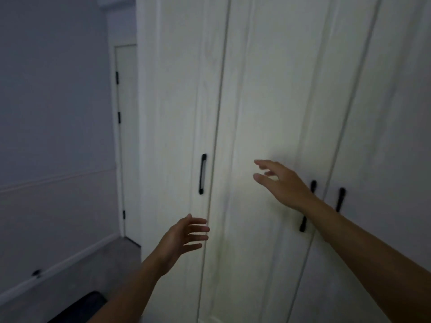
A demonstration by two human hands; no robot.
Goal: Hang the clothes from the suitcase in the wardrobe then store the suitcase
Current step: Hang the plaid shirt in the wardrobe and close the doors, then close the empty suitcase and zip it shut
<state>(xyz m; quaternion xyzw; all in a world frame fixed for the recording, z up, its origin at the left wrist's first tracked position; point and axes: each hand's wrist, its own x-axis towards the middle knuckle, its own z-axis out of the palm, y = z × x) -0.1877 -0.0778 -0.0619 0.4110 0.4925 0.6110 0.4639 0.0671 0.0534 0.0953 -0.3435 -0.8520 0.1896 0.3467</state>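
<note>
Your left hand [184,236] and right hand [279,183] reach out with fingers spread and empty toward the closed white wardrobe [268,89], near its black handles [202,174]. No suitcase is visible.

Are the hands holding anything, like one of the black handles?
No, nothing is held. The left hand and right hand are both open in front of the shut wardrobe, touching no black handle.
</note>
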